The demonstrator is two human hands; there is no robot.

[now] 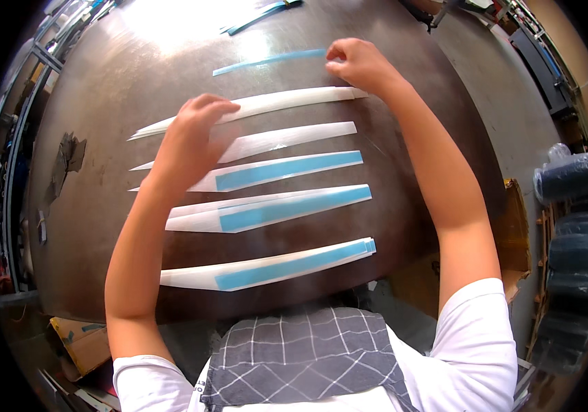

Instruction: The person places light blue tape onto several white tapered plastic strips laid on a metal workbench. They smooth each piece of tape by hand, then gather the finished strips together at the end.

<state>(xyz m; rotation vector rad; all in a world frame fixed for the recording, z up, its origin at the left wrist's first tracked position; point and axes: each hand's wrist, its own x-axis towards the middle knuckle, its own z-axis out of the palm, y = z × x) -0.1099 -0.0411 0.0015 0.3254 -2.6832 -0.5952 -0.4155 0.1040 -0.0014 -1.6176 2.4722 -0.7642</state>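
Observation:
My right hand [361,63] is at the far side of the table, its thumb and fingers pinched at the right end of a narrow blue strip [266,62]. My left hand [199,130] is over the left part of the long white tapered strips, fingers apart from the thumb, which is smeared by motion. Below my fingers runs a stack of white strips [294,101], with a single white strip [301,136] nearer me. Three more white pieces, each with a blue strip [294,169] along it, lie in rows toward the near edge; my left forearm hides some left ends.
The dark brown table [424,226] has a bundle of blue strips [260,17] at its far edge. A torn dark patch [67,161] shows at the left. Cardboard boxes [78,343] stand below, and plastic-wrapped dark rolls [572,177] are stacked at the right.

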